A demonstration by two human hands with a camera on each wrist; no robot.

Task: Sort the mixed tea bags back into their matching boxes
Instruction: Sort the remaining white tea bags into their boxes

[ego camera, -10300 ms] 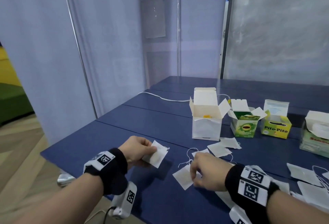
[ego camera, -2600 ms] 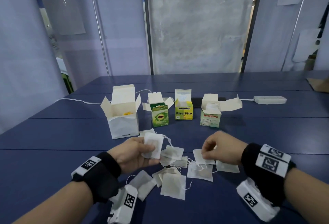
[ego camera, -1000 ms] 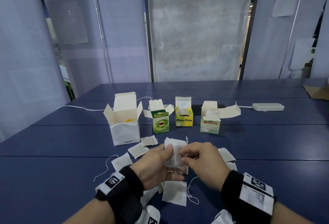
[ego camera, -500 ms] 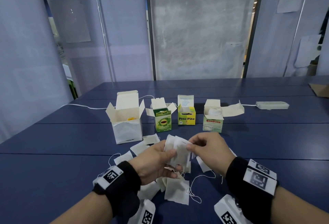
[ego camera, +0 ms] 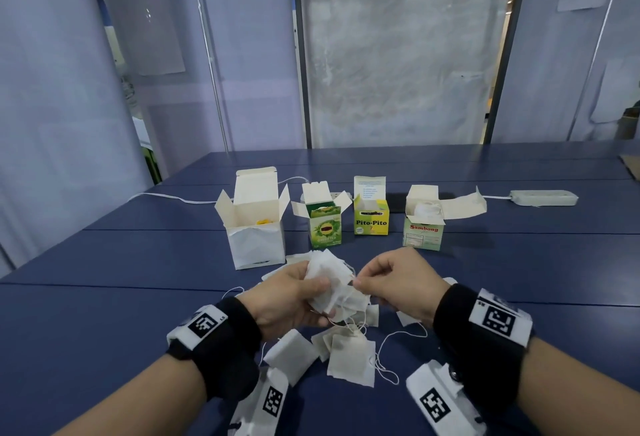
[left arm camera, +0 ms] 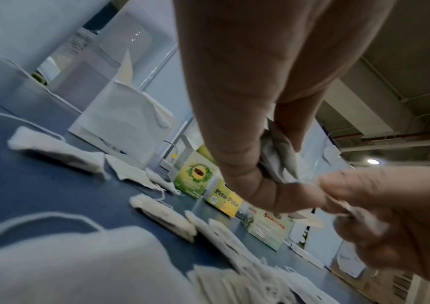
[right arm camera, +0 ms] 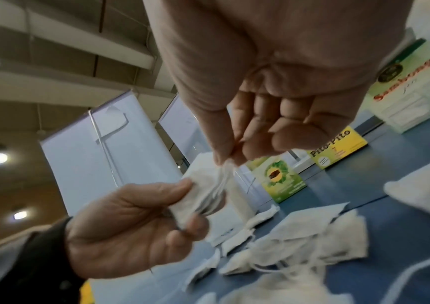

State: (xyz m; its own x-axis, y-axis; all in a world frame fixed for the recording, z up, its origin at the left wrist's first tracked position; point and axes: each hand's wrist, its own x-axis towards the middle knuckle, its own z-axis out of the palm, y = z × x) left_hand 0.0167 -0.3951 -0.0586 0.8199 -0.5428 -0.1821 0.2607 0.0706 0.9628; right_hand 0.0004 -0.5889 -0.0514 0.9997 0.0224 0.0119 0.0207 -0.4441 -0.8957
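Observation:
My left hand point(ego camera: 313, 292) grips a small bunch of white tea bags point(ego camera: 327, 280) above the blue table point(ego camera: 104, 314). My right hand point(ego camera: 362, 281) pinches the strings at the bunch's right edge; the right wrist view shows the same pinch point(right arm camera: 228, 161) on the bags point(right arm camera: 203, 191). More loose tea bags point(ego camera: 351, 357) with tangled strings lie under both hands. Behind stand open boxes in a row: a plain white box point(ego camera: 254, 231), a green tea box point(ego camera: 325, 228), a yellow Pito-Pito box point(ego camera: 370, 219) and a pale green Sambong box point(ego camera: 423, 229).
A white power strip point(ego camera: 543, 197) lies at the back right, and a white cable point(ego camera: 166, 197) runs along the table behind the boxes. Grey partition panels close off the far side. The table's left edge falls away at the near left.
The left hand kept hold of its gathered bags. The right hand came off the table to join it, and its pinch has shifted to the strings at the bunch's right edge.

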